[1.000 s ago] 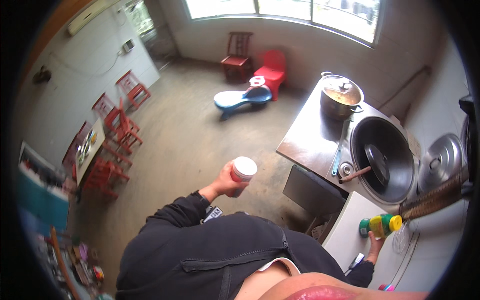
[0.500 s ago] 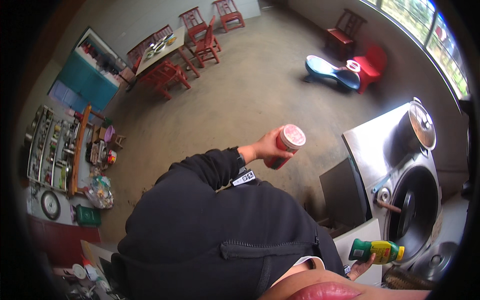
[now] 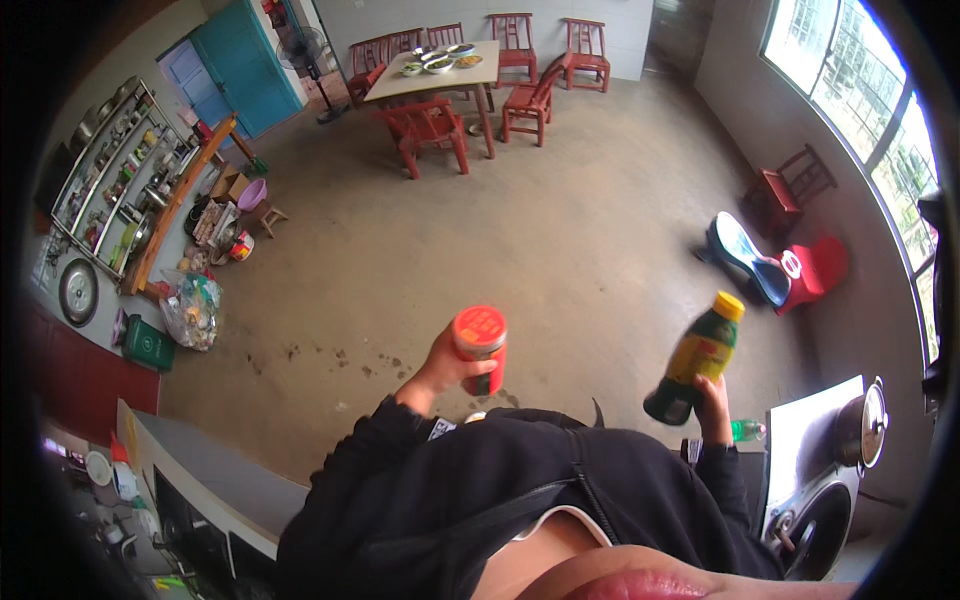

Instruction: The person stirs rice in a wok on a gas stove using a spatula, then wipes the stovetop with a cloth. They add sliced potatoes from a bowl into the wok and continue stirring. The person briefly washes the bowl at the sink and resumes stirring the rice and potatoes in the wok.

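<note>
My left hand (image 3: 440, 368) is closed round a red jar (image 3: 482, 345) with a red and orange lid, held upright in front of my body. To the right, my right hand (image 3: 712, 400) grips a green bottle (image 3: 693, 362) with a yellow label and yellow cap. The bottle tilts, its cap up and to the right. Both things are in the air above the floor, well apart from each other. Fingers behind the jar and the bottle are partly hidden.
A stove counter with a wok (image 3: 820, 535) and a lidded pot (image 3: 862, 425) stands at my right. At my left is a counter (image 3: 215, 470). Far ahead, red chairs surround a dining table (image 3: 400, 88) with dishes. Shelves (image 3: 110, 185) line the left wall; a blue ride-on toy (image 3: 745, 258) lies right.
My body has turned left, away from the stove. The green bottle has come up from beside the stove to in front of me on the right. The jar stays in my left hand.
</note>
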`<state>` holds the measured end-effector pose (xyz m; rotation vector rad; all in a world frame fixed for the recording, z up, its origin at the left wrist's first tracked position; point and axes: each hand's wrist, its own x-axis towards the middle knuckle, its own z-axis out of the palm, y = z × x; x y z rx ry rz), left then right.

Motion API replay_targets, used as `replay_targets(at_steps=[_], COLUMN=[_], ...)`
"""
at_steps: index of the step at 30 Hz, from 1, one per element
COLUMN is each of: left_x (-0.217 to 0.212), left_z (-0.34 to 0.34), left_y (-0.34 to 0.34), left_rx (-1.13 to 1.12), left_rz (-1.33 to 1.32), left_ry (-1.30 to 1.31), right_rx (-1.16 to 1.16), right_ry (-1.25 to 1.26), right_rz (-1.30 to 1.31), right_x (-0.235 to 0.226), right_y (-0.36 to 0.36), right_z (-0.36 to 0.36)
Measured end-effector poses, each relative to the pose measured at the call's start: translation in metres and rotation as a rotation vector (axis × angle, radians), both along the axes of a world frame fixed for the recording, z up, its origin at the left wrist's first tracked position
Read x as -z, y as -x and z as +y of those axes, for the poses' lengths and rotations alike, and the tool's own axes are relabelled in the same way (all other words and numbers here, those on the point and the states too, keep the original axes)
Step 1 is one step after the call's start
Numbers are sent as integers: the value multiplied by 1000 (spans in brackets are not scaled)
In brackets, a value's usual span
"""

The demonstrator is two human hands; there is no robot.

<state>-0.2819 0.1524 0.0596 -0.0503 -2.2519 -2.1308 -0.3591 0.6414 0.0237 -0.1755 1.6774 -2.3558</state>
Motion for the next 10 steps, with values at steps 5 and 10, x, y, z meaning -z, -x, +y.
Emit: replay_targets(at_steps=[5,10], left_x=[-41,-68], left_z=[-156,-242], left_y=[15,110], left_rx=[-61,168], left_rz=[4,104], left_ry=[-86,102], right_rx=[-208,-521], right_ry=[-181,-210], right_rz=[49,160], right_x=[-28,-53], right_y=[128,227], right_z=[-206,-370])
